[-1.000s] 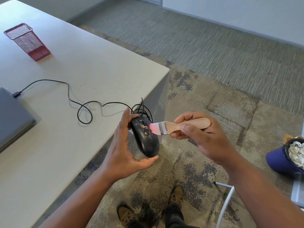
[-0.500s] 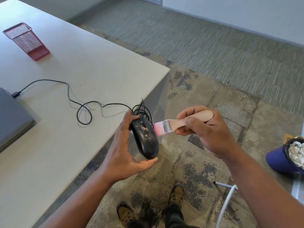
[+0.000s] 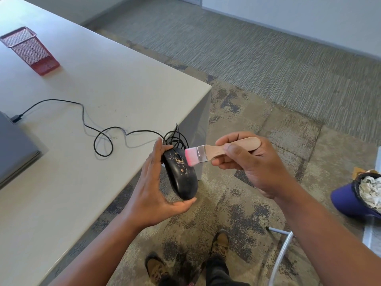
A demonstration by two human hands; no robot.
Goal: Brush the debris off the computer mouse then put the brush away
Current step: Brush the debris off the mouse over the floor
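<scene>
A black wired computer mouse point(image 3: 181, 176) is held in the air just past the table's near corner, with tan crumbs scattered on its top. My left hand point(image 3: 152, 190) grips it from the left side and underneath, thumb at its lower end. My right hand point(image 3: 253, 162) grips the wooden handle of a small brush point(image 3: 216, 151). The brush's pink bristles touch the mouse's upper right side. The mouse's black cable point(image 3: 99, 133) trails in loops across the table to the left.
A white table point(image 3: 103, 83) fills the left side. A red mesh pen holder point(image 3: 31, 50) stands at its far left, and a grey laptop point(image 3: 14, 149) lies at the left edge. A purple bin point(image 3: 354, 199) with crumpled paper sits on the carpet at right. My shoes show below.
The brush has swept back and forth over the mouse, ending slightly higher and to the right against its upper side. My left hand keeps the mouse nearly still.
</scene>
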